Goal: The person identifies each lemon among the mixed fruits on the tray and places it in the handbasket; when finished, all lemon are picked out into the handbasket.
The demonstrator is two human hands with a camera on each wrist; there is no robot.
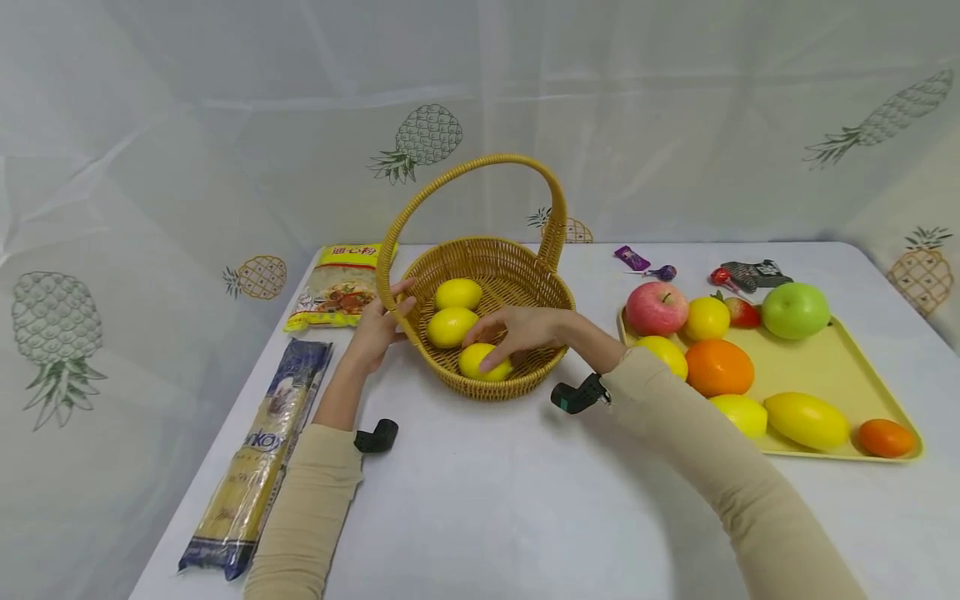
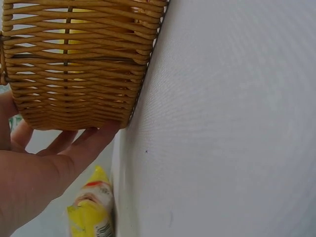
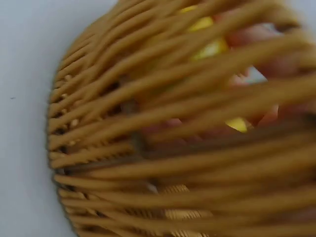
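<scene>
A woven basket [image 1: 491, 387] with a tall arched handle stands on the white table, holding three lemons. Two of them, the back lemon [image 1: 458, 294] and the middle lemon [image 1: 452, 327], lie along its left side. Inside the basket, my right hand [image 1: 517, 327] has its thumb and fingers around the front lemon [image 1: 480, 364]. My left hand [image 1: 378, 325] touches the basket's outer left side near the handle's foot. In the left wrist view, fairly straight fingers [image 2: 81, 148] rest against the wicker wall. Blurred wicker [image 3: 163, 118] mostly covers the right hand in the right wrist view.
Left of the basket lie a yellow food packet [image 1: 341, 283] and a long noodle pack [image 1: 262, 450]. At right, a yellow tray [image 1: 840, 367] bears several fruits, including a pink apple [image 1: 657, 307] and an orange [image 1: 720, 367]. Small wrapped sweets [image 1: 632, 257] lie behind it.
</scene>
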